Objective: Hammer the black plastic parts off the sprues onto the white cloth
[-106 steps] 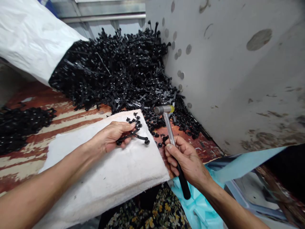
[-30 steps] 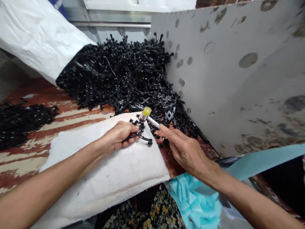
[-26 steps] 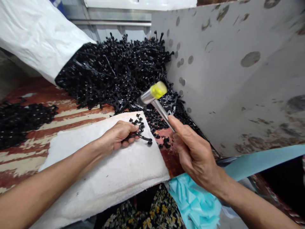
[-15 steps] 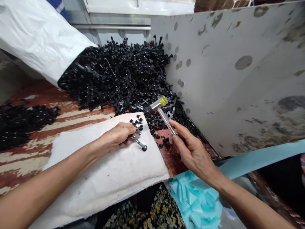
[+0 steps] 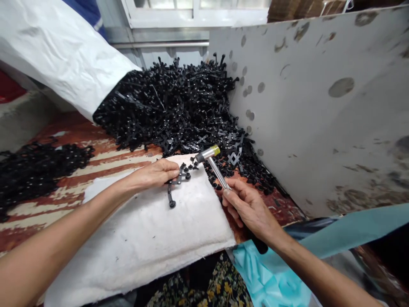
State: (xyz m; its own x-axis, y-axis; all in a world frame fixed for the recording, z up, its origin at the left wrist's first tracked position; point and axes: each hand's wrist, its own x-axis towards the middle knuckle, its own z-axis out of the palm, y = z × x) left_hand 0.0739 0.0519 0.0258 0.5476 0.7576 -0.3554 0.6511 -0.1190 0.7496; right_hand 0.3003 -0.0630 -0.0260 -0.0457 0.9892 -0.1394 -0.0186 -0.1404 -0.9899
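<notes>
Over the white cloth pad (image 5: 150, 247), my left hand (image 5: 159, 174) pinches a black jointed linkage (image 5: 175, 181). One arm of the linkage points toward me and ends in a round black cap. My right hand (image 5: 247, 204) grips the metal shaft of a small mallet (image 5: 217, 170), its black handle end showing below the palm. The mallet head has a yellow face on one side and a dark face on the other, and sits just above the pad's far right corner. Small black caps (image 5: 186, 169) lie on the pad beside my left fingers.
A tall heap of black linkages (image 5: 179, 98) spills from a white sack (image 5: 70, 55) behind the pad. Another black pile (image 5: 35, 170) lies at left on the worn red-brown table (image 5: 111, 164). A grey spotted panel (image 5: 294, 98) walls the right side. Turquoise sheeting (image 5: 271, 277) hangs at lower right.
The linkage has turned in my left hand, its capped arm swinging from lower right to straight toward me. The mallet head has tilted lower, closer to the pad. The camera view has shifted slightly.
</notes>
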